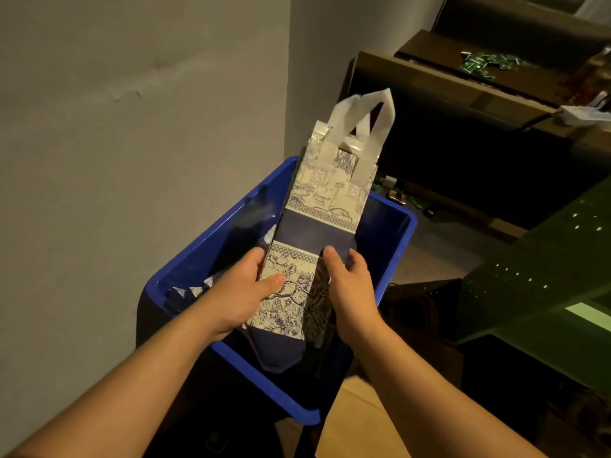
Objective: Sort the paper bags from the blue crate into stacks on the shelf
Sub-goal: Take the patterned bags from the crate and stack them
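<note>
A flat, folded paper bag with a blue-and-cream print, a dark blue band and white handles is held above the blue crate. My left hand grips its lower left edge, thumb lying across the printed front. My right hand grips the lower right edge, fingers curled behind it. The handles point away from me toward the shelf. More bags of the same print lie in the crate, mostly hidden in shadow.
A grey wall stands on the left, close to the crate. Dark wooden shelves rise at the upper right with green packets scattered on one. A dark green perforated surface juts in from the right. Cardboard lies below the crate.
</note>
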Available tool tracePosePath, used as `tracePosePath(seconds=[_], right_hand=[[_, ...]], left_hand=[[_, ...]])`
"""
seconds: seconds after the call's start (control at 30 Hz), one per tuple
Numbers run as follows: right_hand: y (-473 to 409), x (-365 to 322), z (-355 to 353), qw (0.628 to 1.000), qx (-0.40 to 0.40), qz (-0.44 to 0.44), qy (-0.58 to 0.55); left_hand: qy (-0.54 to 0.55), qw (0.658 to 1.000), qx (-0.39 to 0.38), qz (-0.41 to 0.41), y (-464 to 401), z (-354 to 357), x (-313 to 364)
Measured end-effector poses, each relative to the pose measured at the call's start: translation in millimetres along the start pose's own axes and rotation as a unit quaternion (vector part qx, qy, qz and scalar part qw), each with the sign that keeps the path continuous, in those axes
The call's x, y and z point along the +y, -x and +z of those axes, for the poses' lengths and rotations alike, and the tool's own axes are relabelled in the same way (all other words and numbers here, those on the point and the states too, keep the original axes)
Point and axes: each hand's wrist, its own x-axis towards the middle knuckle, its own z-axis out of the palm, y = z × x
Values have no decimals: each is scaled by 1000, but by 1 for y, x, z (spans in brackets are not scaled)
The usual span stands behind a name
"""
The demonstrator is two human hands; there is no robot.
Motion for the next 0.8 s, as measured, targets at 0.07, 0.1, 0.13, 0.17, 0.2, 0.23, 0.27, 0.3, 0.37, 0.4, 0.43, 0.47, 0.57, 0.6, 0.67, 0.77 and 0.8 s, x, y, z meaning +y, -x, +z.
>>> tracePosePath(seconds=[0.07, 0.1, 0.13, 0.17, 0.2, 0.23, 0.27, 0.3, 0.37, 0.4, 0.43, 0.47, 0.57, 0.6, 0.67, 0.77, 0.8], right_hand=[[-1, 3, 0, 999, -48, -13, -18], [1, 2, 2, 998, -58, -15, -25], [1, 4, 3, 997, -65, -12, -27], [2, 3, 5, 997, -71, -10, -27], [0, 3, 5, 997, -77, -11, -25], [0, 0, 5, 996, -82, -13, -24], [-2, -2, 4, 996, -86, -17, -24], [-3, -5, 4, 996, -86, -24, -21], [-5, -10, 2, 996, -85, -39, -5], [-6, -13, 2, 996, -84, -43, 3], [-7, -16, 1, 996, -79, -43, 6], [-9, -17, 1, 996, -80, -41, 4], [-7, -22, -3, 994, -108, -29, -3], [-5, -23, -4, 992, -123, -32, 2], [4, -24, -3, 986, -159, -37, 7], [14, -14, 1, 979, -203, -27, 24], [15, -8, 1, 976, -216, -18, 35]], left_hand=[[22, 1000, -7, -10, 3, 0, 2], [35, 999, -2, -13, 4, 0, 4], [55, 998, 2, -15, 5, 1, 7], [80, 997, 6, -18, 5, 2, 10], [102, 995, 11, -22, 5, 2, 13], [112, 993, 17, -25, 5, 1, 16], [109, 994, 22, -23, 4, 0, 19], [98, 995, 25, -19, 4, -1, 21], [83, 996, 37, -15, 3, -4, 24], [86, 995, 46, -13, 4, -5, 25], [96, 994, 55, -10, 4, -6, 26], [109, 992, 61, -7, 5, -6, 27], [175, 982, 64, -8, 8, -4, 31], [199, 978, 60, -9, 9, -3, 32], [218, 975, 54, -5, 11, -1, 31], [164, 983, 85, 4, 17, -1, 27], [151, 984, 96, 3, 19, -3, 24]])
